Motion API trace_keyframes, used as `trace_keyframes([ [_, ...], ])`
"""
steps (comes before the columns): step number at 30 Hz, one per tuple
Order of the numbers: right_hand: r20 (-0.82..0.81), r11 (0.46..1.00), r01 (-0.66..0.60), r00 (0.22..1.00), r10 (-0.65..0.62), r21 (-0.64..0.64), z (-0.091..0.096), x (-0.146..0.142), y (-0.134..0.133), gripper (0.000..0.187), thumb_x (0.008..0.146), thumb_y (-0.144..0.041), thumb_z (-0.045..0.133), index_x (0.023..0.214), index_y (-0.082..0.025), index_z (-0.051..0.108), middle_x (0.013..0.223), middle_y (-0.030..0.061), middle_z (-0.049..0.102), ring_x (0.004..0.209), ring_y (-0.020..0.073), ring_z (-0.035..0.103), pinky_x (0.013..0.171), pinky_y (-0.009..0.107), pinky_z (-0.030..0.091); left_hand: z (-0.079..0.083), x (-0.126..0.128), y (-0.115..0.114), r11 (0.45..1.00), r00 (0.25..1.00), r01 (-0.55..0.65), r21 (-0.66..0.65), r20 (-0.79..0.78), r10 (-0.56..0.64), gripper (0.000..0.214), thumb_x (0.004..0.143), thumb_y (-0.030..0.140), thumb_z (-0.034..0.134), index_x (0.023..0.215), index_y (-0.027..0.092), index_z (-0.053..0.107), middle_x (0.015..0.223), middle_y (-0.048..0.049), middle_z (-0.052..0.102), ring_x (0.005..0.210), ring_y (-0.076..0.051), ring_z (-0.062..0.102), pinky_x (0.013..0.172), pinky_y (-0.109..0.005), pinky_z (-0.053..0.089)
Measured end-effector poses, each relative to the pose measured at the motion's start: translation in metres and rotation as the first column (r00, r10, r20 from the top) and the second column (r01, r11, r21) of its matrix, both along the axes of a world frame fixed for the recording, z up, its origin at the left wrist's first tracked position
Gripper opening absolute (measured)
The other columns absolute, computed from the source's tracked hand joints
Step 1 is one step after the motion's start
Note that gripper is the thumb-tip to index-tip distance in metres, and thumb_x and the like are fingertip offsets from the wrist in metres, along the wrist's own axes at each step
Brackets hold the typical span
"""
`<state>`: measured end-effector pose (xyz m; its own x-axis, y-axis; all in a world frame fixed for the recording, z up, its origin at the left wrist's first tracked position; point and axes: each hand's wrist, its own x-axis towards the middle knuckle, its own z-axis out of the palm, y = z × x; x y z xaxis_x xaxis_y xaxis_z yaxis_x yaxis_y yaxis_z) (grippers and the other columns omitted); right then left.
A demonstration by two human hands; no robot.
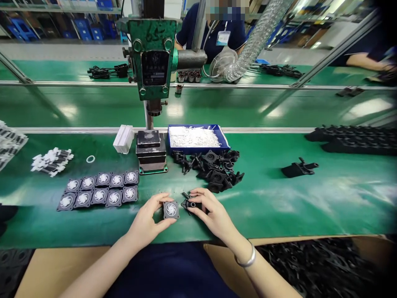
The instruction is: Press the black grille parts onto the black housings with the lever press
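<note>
Between the thumb and fingers of my left hand point(151, 218) is a square black pump cover with a white swirl-shaped impeller point(170, 210) facing up. Close by on the right, my right hand point(211, 209) grips a black plastic pump housing point(190, 203) with a short round spout. The two parts are near each other but apart. Left of my hands, two rows of similar black covers with white swirls point(99, 195) lie on the green table. Beyond my right hand is a loose pile of black housings point(217, 174).
A green hand press point(151, 62) rises over a dark metal block point(151, 151). Beside it are a blue tray of white pins point(198, 138) and a white block point(123, 139). A white ring point(90, 159) lies left. One assembled black part point(299, 168) stands right. A person point(214, 37) sits opposite.
</note>
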<state>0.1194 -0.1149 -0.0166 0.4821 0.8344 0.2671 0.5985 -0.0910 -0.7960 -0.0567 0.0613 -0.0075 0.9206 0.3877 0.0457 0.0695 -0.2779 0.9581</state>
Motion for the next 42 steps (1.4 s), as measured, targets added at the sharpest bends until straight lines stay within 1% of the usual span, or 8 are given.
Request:
trace_keyframes([
  [2, -0.024, 0.999, 0.037, 0.999, -0.036, 0.014, 0.007, 0.001, 0.003, 0.008, 0.09, -0.028, 0.069, 0.095, -0.021, 0.068, 0.115, 0.0112, 0.062, 0.078, 0.0159, 0.066, 0.054, 0.025, 0.055, -0.002, -0.002, -0.004, 1.0, 1.0, 0.008, -0.028, 0.014, -0.007, 0.058, 0.085, 0.02, 0.072, 0.135, 0.03, 0.044, 0.123, -0.0045, 0.066, 0.114, -0.019, 0.065, 0.105, -0.04, 0.052],
  [5, 0.002, 0.994, 0.065, 0.998, -0.066, 0.089, 0.029, -0.005, 0.012, 0.01, 0.088, -0.026, 0.072, 0.093, -0.022, 0.065, 0.114, 0.0089, 0.064, 0.094, 0.0196, 0.067, 0.076, 0.033, 0.059, -0.004, -0.003, -0.006, 0.999, 0.999, 0.0, -0.044, 0.033, 0.001, 0.061, 0.084, 0.018, 0.073, 0.136, 0.029, 0.042, 0.122, -0.0052, 0.066, 0.114, -0.02, 0.065, 0.105, -0.04, 0.052],
  [10, 0.095, 0.966, -0.199, 0.978, 0.185, 0.166, 0.055, -0.027, 0.034, 0.017, 0.089, -0.023, 0.072, 0.101, -0.023, 0.061, 0.114, 0.0064, 0.067, 0.115, 0.0209, 0.06, 0.1, 0.04, 0.051, -0.007, -0.003, -0.004, 1.0, 0.999, -0.004, -0.029, 0.054, 0.005, 0.062, 0.081, 0.012, 0.07, 0.135, 0.028, 0.044, 0.123, -0.0064, 0.064, 0.115, -0.021, 0.065, 0.102, -0.038, 0.054],
  [19, 0.162, 0.976, -0.174, 0.975, 0.152, 0.133, 0.047, -0.035, 0.042, 0.015, 0.091, -0.024, 0.068, 0.102, -0.023, 0.058, 0.105, 0.0074, 0.067, 0.111, 0.0236, 0.062, 0.094, 0.043, 0.055, -0.008, -0.003, -0.005, 1.0, 1.0, -0.006, 0.014, 0.005, 0.006, 0.061, 0.08, 0.013, 0.069, 0.135, 0.025, 0.044, 0.123, -0.0099, 0.065, 0.114, -0.026, 0.067, 0.101, -0.042, 0.055],
  [24, 0.071, 0.974, -0.209, 0.976, 0.204, 0.081, 0.048, -0.035, 0.042, 0.01, 0.095, -0.029, 0.064, 0.101, -0.024, 0.058, 0.099, 0.0057, 0.067, 0.103, 0.0221, 0.063, 0.096, 0.045, 0.053, -0.005, -0.004, -0.004, 0.998, 0.999, -0.009, 0.067, 0.044, 0.006, 0.06, 0.081, 0.016, 0.071, 0.134, 0.028, 0.045, 0.126, -0.0091, 0.064, 0.115, -0.025, 0.066, 0.1, -0.042, 0.057],
  [34, 0.017, 0.976, -0.181, 0.983, 0.18, 0.119, 0.027, -0.038, 0.042, 0.014, 0.093, -0.03, 0.066, 0.101, -0.024, 0.057, 0.1, 0.0046, 0.065, 0.1, 0.0201, 0.061, 0.09, 0.037, 0.052, -0.005, -0.006, -0.006, 0.992, 0.999, -0.043, 0.121, 0.012, 0.042, 0.056, 0.083, 0.022, 0.073, 0.133, 0.027, 0.048, 0.13, -0.0086, 0.064, 0.116, -0.025, 0.066, 0.102, -0.044, 0.056],
  [38, 0.032, 0.971, -0.213, 0.977, 0.211, 0.109, 0.041, -0.029, 0.044, 0.018, 0.094, -0.037, 0.064, 0.105, -0.025, 0.059, 0.107, 0.0061, 0.064, 0.102, 0.0199, 0.063, 0.088, 0.033, 0.056, 0.014, -0.004, -0.005, 0.985, 0.996, -0.072, 0.155, 0.07, 0.062, 0.054, 0.08, 0.017, 0.075, 0.128, 0.027, 0.053, 0.122, -0.0058, 0.067, 0.109, -0.022, 0.068, 0.095, -0.037, 0.059],
  [42, 0.288, 0.963, -0.193, 0.948, 0.133, 0.19, 0.102, 0.007, 0.054, 0.026, 0.095, -0.039, 0.06, 0.119, -0.029, 0.057, 0.124, 0.0098, 0.06, 0.117, 0.0254, 0.06, 0.098, 0.041, 0.054, 0.068, 0.01, 0.033, 0.915, 0.96, -0.148, 0.374, 0.277, 0.043, 0.039, 0.082, 0.022, 0.076, 0.118, 0.027, 0.062, 0.113, -0.0051, 0.069, 0.107, -0.022, 0.066, 0.096, -0.037, 0.057],
])
